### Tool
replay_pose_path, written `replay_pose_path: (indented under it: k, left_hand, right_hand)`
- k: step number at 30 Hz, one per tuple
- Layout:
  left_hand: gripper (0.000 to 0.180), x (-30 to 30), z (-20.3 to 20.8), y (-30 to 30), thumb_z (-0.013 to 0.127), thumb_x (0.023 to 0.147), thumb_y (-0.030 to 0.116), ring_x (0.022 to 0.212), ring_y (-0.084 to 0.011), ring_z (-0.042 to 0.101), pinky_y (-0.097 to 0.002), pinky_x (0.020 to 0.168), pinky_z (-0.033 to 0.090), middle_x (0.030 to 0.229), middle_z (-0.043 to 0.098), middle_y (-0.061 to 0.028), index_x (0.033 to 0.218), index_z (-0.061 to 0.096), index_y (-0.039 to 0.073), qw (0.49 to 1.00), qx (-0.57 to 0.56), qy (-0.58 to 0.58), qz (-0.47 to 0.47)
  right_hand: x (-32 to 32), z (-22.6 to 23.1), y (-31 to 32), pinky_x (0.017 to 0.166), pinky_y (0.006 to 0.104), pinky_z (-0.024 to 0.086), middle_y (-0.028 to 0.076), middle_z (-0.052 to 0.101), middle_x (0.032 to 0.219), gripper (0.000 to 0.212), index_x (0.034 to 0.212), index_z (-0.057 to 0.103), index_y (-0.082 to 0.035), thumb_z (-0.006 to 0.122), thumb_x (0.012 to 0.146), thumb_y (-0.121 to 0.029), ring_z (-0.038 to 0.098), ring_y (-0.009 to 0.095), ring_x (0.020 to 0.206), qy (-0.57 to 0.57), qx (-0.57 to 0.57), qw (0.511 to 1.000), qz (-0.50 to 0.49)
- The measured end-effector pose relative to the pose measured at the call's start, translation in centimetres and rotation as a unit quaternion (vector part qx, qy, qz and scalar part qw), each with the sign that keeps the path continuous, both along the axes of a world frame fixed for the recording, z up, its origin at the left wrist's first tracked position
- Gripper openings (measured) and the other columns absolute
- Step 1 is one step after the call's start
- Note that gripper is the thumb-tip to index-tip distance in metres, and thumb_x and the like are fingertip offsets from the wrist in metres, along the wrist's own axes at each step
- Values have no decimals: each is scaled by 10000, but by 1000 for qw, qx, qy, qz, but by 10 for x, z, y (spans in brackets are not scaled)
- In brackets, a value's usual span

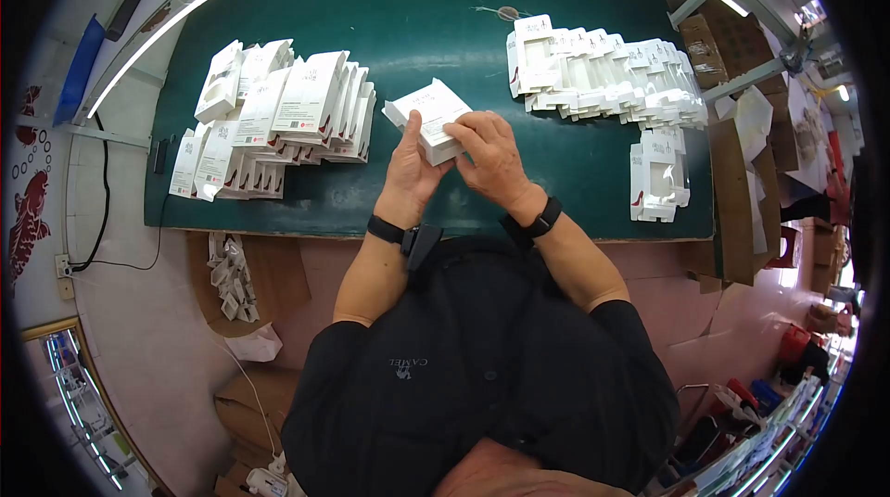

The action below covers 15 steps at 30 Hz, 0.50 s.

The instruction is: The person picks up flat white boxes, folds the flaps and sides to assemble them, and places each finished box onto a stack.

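A white paper box (432, 105) with small print is held over the near middle of the green table. My left hand (410, 171) grips its left near side, with the thumb lying along the wall. My right hand (491, 156) closes on the near right end, its thumb and fingers bent against the edge. Whether that end is folded in is hidden by the fingers. Left of my hands, several similar boxes (306, 94) stand in leaning rows. To the right lies a long overlapping row of white cartons (593, 70) with cut-out windows.
A smaller group of windowed cartons (660, 172) lies near the right edge of the green table (389, 15). Below the left front edge, an open brown cardboard box (278, 279) contains small white pieces. Brown cardboard (732, 191) stands against the table's right side.
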<state>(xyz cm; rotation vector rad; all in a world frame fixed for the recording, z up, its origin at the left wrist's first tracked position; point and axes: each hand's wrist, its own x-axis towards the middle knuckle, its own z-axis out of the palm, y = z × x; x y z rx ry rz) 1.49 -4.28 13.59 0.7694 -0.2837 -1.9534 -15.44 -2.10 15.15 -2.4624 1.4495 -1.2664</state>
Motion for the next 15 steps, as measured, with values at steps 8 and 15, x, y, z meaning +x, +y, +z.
replay_pose_path:
  k: [8, 15]
  left_hand:
    - [489, -4, 2, -6, 450, 1046, 264, 1292, -298, 560, -493, 1073, 454, 1409, 553, -134, 1484, 381, 59, 999, 3, 40, 17]
    - [476, -8, 3, -2, 438, 1054, 241, 1301, -293, 553, -475, 1096, 448, 1415, 548, -141, 1476, 380, 28, 996, -4, 91, 21]
  right_hand:
    - [-3, -14, -1, 912, 342, 536, 103, 646, 1179, 693, 1468, 459, -67, 772, 850, -53, 654, 201, 1065, -390, 239, 888, 40]
    - [-5, -15, -2, 758, 213, 528, 54, 659, 1089, 632, 1458, 458, -45, 756, 900, -58, 631, 58, 859, -504, 328, 790, 116]
